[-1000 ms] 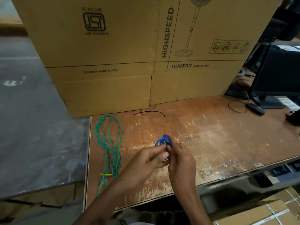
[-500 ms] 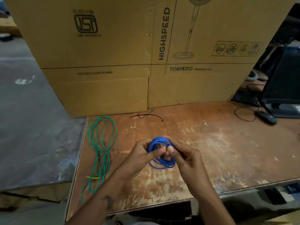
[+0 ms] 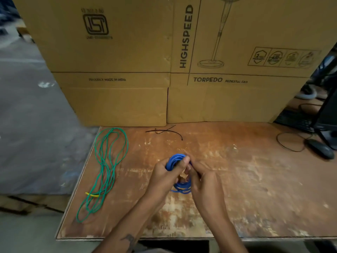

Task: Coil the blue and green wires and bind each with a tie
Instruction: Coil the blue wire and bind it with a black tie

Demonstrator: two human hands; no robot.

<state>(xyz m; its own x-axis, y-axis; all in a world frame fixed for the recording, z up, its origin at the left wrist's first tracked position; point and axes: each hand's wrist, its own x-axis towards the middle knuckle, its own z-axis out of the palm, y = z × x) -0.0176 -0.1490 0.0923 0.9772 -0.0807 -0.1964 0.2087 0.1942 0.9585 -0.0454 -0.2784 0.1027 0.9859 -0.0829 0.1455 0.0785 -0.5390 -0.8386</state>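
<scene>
Our left hand and right hand both gripping the coiled blue wire above the worn wooden table, green wire lying loose at our left, black cable ties near the cardboard fan boxes

A: Item one?
B: Blue wire, coiled, held above a worn wooden table. Left hand gripped the coil's upper part; right hand pinched it from the other side.

A: Item two?
B: Green wire, lying in long loose loops near the table's left edge, with a yellow piece across it.

A: Others?
B: Black ties lay before the cardboard boxes. A mouse sat far right.
</scene>
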